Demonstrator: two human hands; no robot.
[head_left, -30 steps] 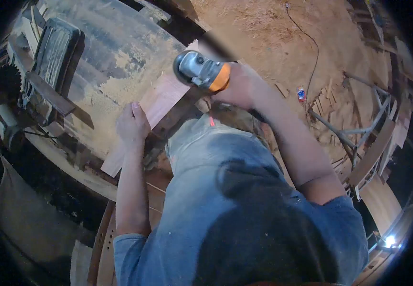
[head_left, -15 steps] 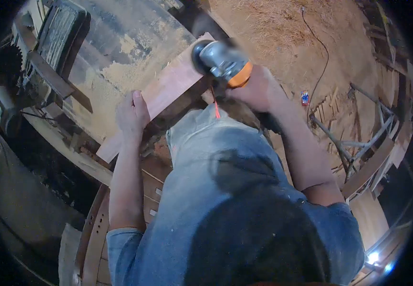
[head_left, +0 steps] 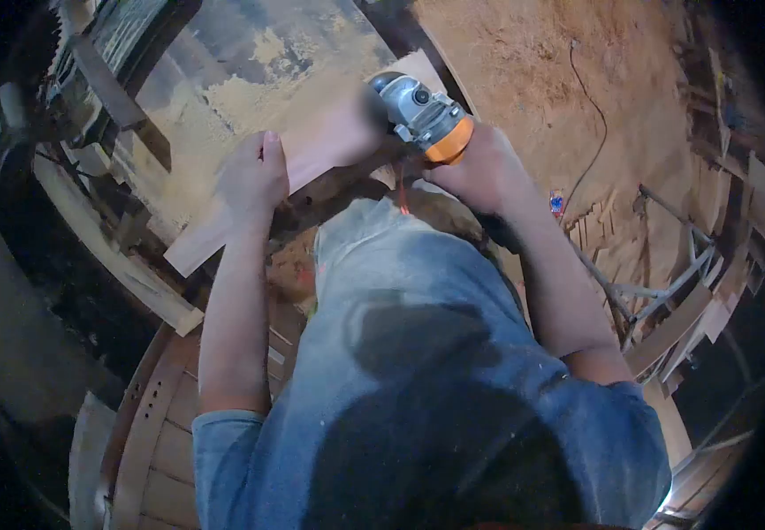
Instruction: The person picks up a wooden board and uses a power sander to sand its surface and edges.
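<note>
The wooden board [head_left: 316, 150] is laid slantwise along the body-side edge of the dusty work surface [head_left: 223, 49], its far end brought close to that surface's right edge. The board is held down by the left hand [head_left: 254, 172], whose fingers are pressed together and curled over it, with the thumb laid alongside; the fingertips are hidden. The angle grinder [head_left: 422, 110] is gripped at its orange collar by the right hand [head_left: 479, 168], the fingers wrapped around the body and partly covered by it. Compared with half a second ago, the grinder head has been drawn nearer the left hand, and more of the board's far end is exposed beyond it. The stretch being worked thus seems to have been shifted toward the middle, though contact cannot be confirmed through the blur.
</note>
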